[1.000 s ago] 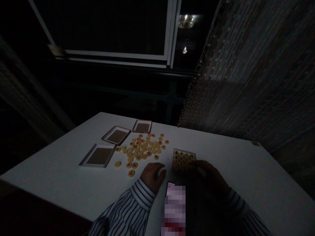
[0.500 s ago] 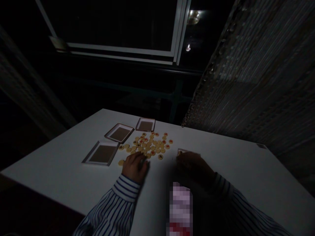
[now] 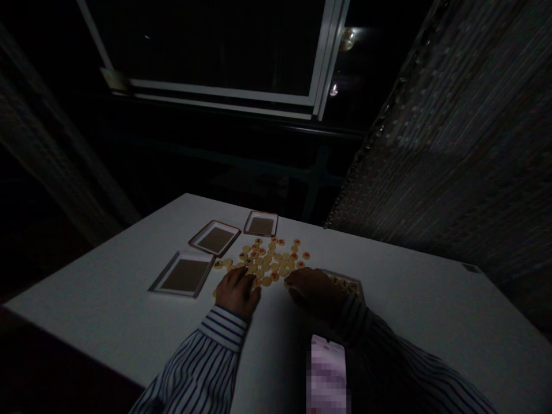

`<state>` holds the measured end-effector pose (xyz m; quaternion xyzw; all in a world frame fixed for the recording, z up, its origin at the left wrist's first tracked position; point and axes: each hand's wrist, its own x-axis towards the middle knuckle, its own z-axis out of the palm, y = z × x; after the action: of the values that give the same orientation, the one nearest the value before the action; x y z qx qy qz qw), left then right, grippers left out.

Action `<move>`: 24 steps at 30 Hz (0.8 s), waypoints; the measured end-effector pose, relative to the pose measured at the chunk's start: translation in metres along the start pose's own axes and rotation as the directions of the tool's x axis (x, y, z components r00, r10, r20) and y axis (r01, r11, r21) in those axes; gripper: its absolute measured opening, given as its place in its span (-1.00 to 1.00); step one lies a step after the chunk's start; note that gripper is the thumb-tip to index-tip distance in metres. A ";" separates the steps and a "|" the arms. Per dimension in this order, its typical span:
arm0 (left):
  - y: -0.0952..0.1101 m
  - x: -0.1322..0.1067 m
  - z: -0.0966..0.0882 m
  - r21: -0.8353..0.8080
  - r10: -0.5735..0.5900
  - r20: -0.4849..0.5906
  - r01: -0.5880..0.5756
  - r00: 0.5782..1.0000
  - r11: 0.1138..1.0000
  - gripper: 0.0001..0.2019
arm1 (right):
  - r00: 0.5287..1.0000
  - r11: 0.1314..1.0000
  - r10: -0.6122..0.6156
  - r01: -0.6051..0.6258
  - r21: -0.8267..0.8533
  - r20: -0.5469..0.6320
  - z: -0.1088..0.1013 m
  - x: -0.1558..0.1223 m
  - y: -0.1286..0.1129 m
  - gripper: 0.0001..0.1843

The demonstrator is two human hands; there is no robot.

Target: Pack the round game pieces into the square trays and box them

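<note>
Left grip (image 3: 236,292) hangs low with loosely curled fingers at the near edge of the loose pieces (image 3: 275,267); from my end I cannot tell whether it has closed on any. Right grip (image 3: 313,290) reaches in too, its fingertips at a piece on the near side, and the gloom hides whether that one is pinched. Most pieces lie beyond and between both grips, flat on the tabletop (image 3: 409,299). More sit in a box (image 3: 363,292) just right of the right grip, partly hidden by it.

I judge the step as picking from the spread; the next move seems to call for a light fingertip pinch that leaves neighbours undisturbed.

For writing, I get red or black characters on some pieces, too small to read. The phone (image 3: 328,351), nearer me than the right grip, has its screen pixelated. I find no brand on the trays (image 3: 185,275) left of and beyond the left grip.
</note>
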<state>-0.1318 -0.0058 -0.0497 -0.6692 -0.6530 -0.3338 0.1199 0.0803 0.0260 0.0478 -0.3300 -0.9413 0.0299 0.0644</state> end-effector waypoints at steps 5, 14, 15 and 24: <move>-0.002 0.002 -0.001 0.030 0.019 0.046 -0.020 0.999 0.999 -0.75 | 1.000 1.000 -0.018 0.018 0.004 0.021 0.001 0.008 -0.005 -0.68; 0.001 0.003 0.000 0.060 0.042 0.059 -0.045 0.997 0.997 -0.76 | 0.999 1.000 -0.009 0.008 0.009 0.050 0.004 0.012 -0.006 -0.65; 0.002 0.002 0.001 0.061 0.028 0.042 -0.030 0.999 0.998 -0.77 | 0.999 1.000 -0.010 0.009 0.011 0.050 0.005 0.012 -0.006 -0.65; 0.003 -0.002 0.005 0.040 0.007 0.005 -0.007 1.000 0.999 -0.78 | 0.999 0.999 -0.046 0.046 0.024 0.007 0.015 0.012 0.000 -0.65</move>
<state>-0.1272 -0.0042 -0.0538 -0.6699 -0.6574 -0.3185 0.1328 0.0692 0.0333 0.0343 -0.3075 -0.9484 0.0408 0.0652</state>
